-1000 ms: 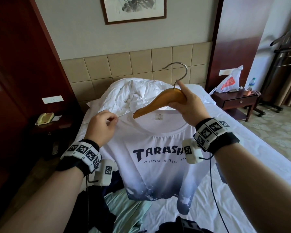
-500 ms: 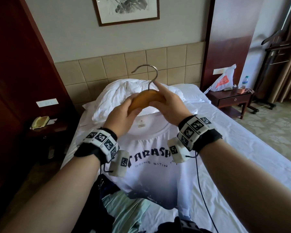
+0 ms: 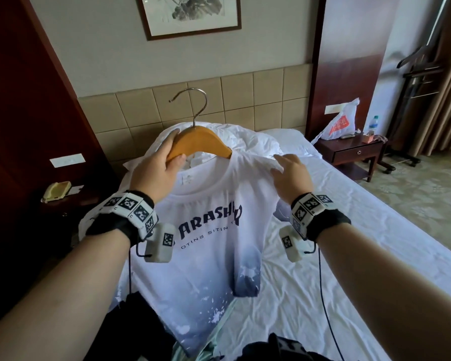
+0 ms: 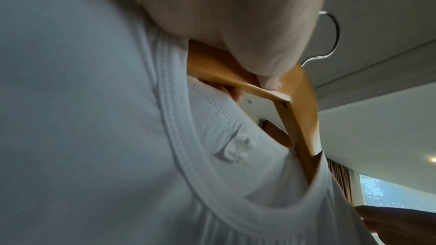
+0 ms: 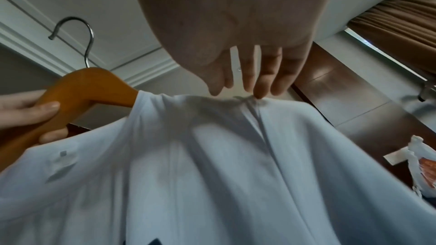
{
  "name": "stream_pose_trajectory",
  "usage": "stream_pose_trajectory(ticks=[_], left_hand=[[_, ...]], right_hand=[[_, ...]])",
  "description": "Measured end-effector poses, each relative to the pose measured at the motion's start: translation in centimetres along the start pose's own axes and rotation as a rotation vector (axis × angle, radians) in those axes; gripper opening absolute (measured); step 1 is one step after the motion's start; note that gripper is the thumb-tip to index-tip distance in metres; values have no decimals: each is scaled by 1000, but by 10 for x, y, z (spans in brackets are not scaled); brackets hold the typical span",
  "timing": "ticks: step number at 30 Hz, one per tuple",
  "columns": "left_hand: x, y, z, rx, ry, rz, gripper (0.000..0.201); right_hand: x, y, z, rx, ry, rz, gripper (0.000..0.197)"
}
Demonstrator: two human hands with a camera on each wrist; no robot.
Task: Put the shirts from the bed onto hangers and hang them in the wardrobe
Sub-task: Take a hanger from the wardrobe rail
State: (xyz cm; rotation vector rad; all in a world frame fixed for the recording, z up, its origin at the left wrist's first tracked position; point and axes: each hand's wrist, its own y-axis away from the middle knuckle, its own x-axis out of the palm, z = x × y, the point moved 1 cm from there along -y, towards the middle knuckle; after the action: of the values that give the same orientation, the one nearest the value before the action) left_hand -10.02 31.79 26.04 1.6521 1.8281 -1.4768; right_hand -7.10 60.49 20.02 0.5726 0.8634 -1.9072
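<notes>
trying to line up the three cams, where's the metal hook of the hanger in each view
Head: the metal hook is upper centre, above the wooden hanger that the left hand holds.
Left wrist: the hook curves at the upper right, partly hidden behind the hand.
Right wrist: the hook is upper left, against the ceiling.
Shared landmark: the hanger's wooden crest, just below the hook in all three views.

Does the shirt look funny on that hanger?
Yes. The white printed T-shirt sits lopsided: only one arm of the wooden hanger is inside it. The left hand grips the bare arm; the right hand touches the bunched shoulder.
</notes>
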Motion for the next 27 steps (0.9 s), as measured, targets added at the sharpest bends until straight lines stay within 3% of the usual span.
stream_pose_trajectory(ticks=[8,15,27], left_hand=[[-10,1,10,10,69,-25,52],[-16,0,16,-46,81,-80,52],[-14,3,17,8,180,-95,57]], right_hand=[[-3,-12,1,115,-90,-94,31],[6,-2,0,75,-165,-117,35],[-1,-13,-5,45,-154,-220,23]])
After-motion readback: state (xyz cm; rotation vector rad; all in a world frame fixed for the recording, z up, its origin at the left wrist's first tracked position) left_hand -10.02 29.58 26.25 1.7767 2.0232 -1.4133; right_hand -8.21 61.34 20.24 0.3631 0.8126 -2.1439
